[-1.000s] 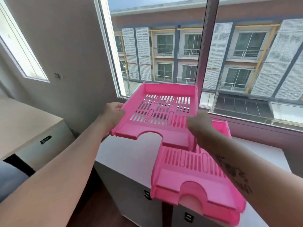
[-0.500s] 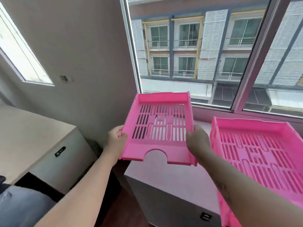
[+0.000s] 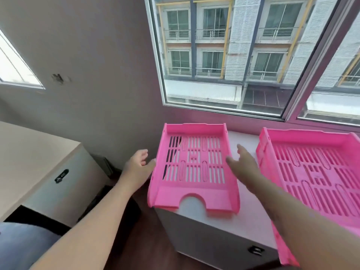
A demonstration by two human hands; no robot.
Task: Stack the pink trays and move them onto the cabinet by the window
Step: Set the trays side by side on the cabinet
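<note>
A pink slotted tray (image 3: 193,168) lies flat on the left end of the white cabinet (image 3: 245,221) under the window, its notched front edge toward me. A second pink tray (image 3: 319,176) rests on the cabinet to its right, running out of view. My left hand (image 3: 137,166) hovers just off the first tray's left wall with fingers spread and holds nothing. My right hand (image 3: 242,164) is above that tray's right wall, fingers apart and empty.
The window (image 3: 233,55) runs along the wall behind the cabinet. A beige desk with a lock (image 3: 35,166) stands to the left, with a dark gap of floor (image 3: 124,211) between it and the cabinet. The cabinet front carries a handle (image 3: 256,250).
The tray I held in the air came down onto the cabinet's left end. Both hands let go and opened beside it. The view tilted down and left.
</note>
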